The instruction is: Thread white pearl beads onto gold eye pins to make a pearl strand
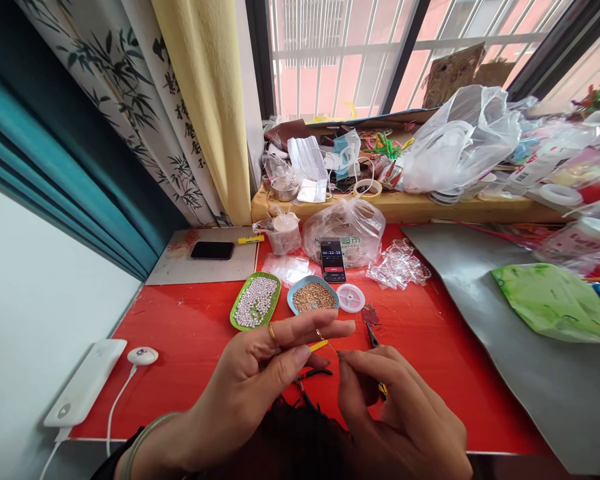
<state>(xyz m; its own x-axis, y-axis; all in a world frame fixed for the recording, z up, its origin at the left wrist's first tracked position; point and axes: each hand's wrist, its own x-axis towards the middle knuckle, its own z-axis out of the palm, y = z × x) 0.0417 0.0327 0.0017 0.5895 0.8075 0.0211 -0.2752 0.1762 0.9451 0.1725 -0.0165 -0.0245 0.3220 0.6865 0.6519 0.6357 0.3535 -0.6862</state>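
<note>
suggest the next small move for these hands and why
Perhaps gently draw the thin strand taut with the right hand: its fingertips pinch the strand, while the left hand grips a yellow piece close by, with a small gold-coloured piece at its fingers.

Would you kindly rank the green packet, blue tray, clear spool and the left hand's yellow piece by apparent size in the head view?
1. Green packet
2. Blue tray
3. Clear spool
4. Yellow piece (visible part only)

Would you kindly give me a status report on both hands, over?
Left hand: grip closed on yellow piece. Right hand: grip closed on thin strand. Pliers just beyond right hand, partly hidden.
</note>
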